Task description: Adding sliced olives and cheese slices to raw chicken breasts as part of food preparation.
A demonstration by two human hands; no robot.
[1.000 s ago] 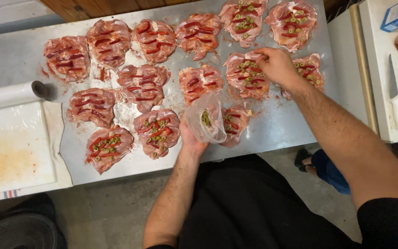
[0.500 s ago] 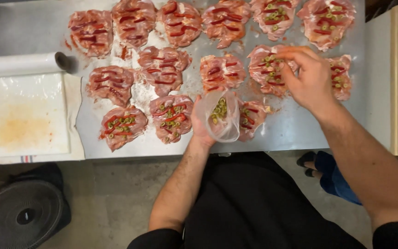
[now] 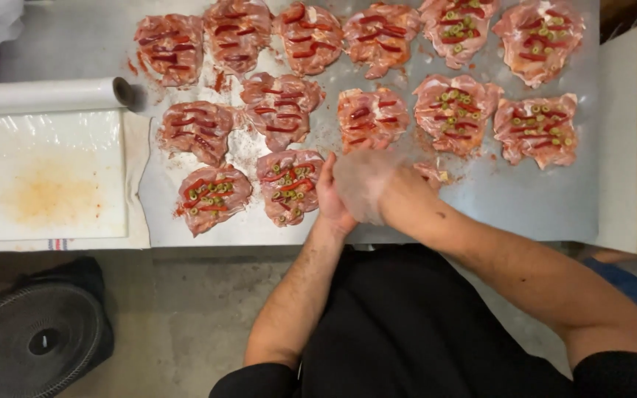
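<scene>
Six flattened meat pieces (image 3: pixel 455 110) already carried green olive slices over red pepper strips; seven showed peppers only. Beside the olive-topped piece (image 3: pixel 289 184), the left hand (image 3: pixel 329 195) gripped a clear container (image 3: pixel 363 184), where the right hand (image 3: pixel 392 193) sat blurred, its grasp impossible to tell.

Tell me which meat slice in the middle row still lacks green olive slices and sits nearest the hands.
The meat slice just above the two hands: it carries only red strips, while its right-hand neighbour already has green olive slices.

free: steel table (image 3: pixel 525 206) front-rt | blocked: meat slices (image 3: pixel 289 110) rest
</scene>
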